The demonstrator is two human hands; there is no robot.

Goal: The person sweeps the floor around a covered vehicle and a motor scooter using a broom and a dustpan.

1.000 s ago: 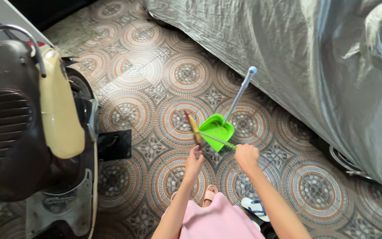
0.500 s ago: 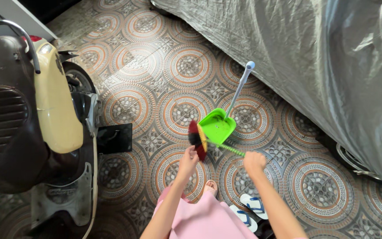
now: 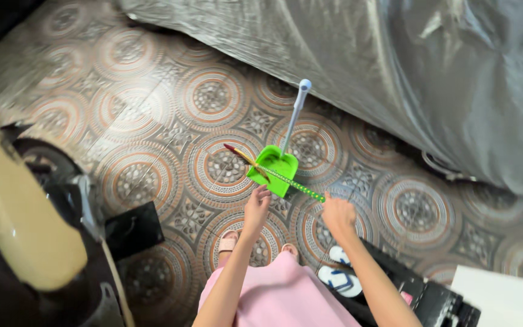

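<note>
Below the camera, over the patterned tile floor (image 3: 152, 115), the right hand (image 3: 338, 213) is closed around the near end of a thin green broom handle (image 3: 295, 182). That handle runs up and to the left from the fist, across the green dustpan (image 3: 273, 166), and ends in a small brush head (image 3: 240, 155) with red and yellow bristles that sticks out past the pan's left edge. The left hand (image 3: 256, 206) is just below the dustpan's near lip, fingers curled and pointing up toward it; whether it touches or grips the pan or the broom cannot be told from this view. The dustpan has a long pale blue-grey handle (image 3: 295, 115) that rises from its far side toward the grey cover.

Both forearms come up from a pink garment (image 3: 279, 297) at the bottom edge. One foot in a pink sandal (image 3: 229, 241) shows just below the left hand. A white and blue flip-flop (image 3: 337, 280) lies beside the right forearm, next to a black crate (image 3: 419, 290).

Farther out, a silver-grey cover (image 3: 394, 66) is draped over something large along the top and right. To the left stands a scooter (image 3: 13, 224) with a cream body panel and dark parts, with a black mat (image 3: 133, 230) on the floor beside it.
</note>
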